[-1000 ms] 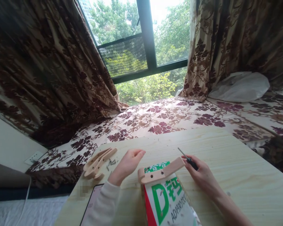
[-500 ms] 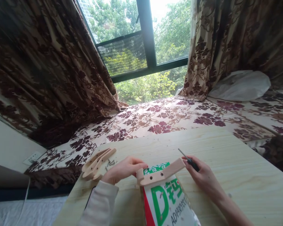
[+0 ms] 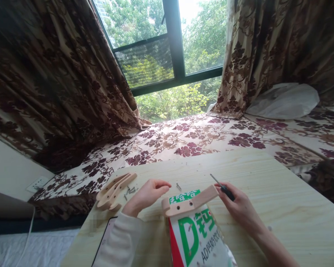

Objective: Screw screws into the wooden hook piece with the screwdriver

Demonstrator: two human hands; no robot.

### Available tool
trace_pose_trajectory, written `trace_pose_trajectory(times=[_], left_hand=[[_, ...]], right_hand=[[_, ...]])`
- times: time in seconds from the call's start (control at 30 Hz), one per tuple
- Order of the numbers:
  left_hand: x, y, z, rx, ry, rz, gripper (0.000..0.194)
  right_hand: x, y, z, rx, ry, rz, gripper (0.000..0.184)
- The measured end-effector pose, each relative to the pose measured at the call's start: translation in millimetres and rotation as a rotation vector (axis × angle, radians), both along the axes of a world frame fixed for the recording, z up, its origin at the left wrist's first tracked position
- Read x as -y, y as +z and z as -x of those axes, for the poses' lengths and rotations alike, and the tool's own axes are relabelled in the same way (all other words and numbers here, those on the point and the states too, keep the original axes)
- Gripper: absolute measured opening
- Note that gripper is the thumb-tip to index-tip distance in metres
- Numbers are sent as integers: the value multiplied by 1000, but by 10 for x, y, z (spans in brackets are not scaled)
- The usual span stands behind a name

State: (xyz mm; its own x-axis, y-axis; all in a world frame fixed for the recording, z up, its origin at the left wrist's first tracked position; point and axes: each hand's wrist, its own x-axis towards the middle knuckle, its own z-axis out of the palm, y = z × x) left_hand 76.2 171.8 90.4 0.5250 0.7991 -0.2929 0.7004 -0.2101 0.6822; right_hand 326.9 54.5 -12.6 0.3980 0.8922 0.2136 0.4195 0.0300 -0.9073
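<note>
My left hand (image 3: 150,193) hovers over the table beside the box, thumb and fingers apart, holding nothing I can see. A single screw (image 3: 178,187) lies just beyond its fingertips. My right hand (image 3: 238,202) is closed round the dark handle of a screwdriver (image 3: 225,190), whose shaft points up and left. Its fingertips meet the right end of a curved wooden piece (image 3: 185,207) with two dark holes. That piece rests across the top of a white, green and red printed box (image 3: 196,237).
Several similar wooden pieces (image 3: 114,193) lie at the left of the pale wooden table (image 3: 250,167), with a few loose screws (image 3: 130,191) near them. A phone (image 3: 107,237) is partly under my left sleeve. Beyond the table are a floral-covered ledge (image 3: 189,137) and a white bag (image 3: 285,100).
My left hand has drawn away from the wooden piece, up and left. A screw now shows on the table near its fingertips. My right hand has hardly moved.
</note>
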Motion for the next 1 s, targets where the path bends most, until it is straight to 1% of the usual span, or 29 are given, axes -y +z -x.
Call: trace_pose_trajectory(times=[0.07, 0.13, 0.2, 0.3, 0.37, 0.47, 0.57, 0.67, 0.73, 0.77, 0.83, 0.9, 0.93, 0.97, 1.0], left_hand=[[-84, -65, -51, -32, 30, -100, 30], [-198, -164, -153, -74, 38, -196, 31], [-310, -272, -280, -129, -31, -219, 28], [-413, -388, -428, -224, -181, -183, 30], [-427, -418, -462, -284, -250, -172, 32], [-390, -419, -449, -340, -288, -205, 32], [-335, -431, -433, -375, -282, -251, 32], [-311, -433, -428, -408, -236, -290, 31], [-305, -354, -407, -411, -197, -305, 30], [-294, -274, -386, -401, -179, -313, 30], [-225, -34, -326, -354, -146, -340, 26], [-76, 260, -254, -268, -135, -388, 17], [24, 395, -223, -219, -145, -414, 11], [133, 506, -199, -179, -166, -435, 11], [241, 582, -184, -150, -195, -449, 12]], right_hand=[[-7, -10, -1, -1, 10, -2, 38], [-12, -15, -7, 1, 17, -3, 36], [-12, -16, -19, 5, 18, -3, 36], [-2, -13, -42, 3, -8, 8, 36], [6, -11, -51, 0, -28, 20, 37], [12, -10, -49, -2, -23, 23, 37], [7, -4, -42, -10, -6, 21, 37], [-1, 9, -46, -8, -3, 35, 38], [-3, 16, -51, -1, -5, 39, 38], [-2, 17, -54, 2, -8, 38, 38], [0, 14, -58, 7, -18, 35, 37], [1, 8, -60, 7, -22, 38, 38], [1, 5, -60, 6, -22, 40, 38], [1, 3, -59, 5, -20, 41, 38], [1, 2, -57, 4, -15, 43, 39]])
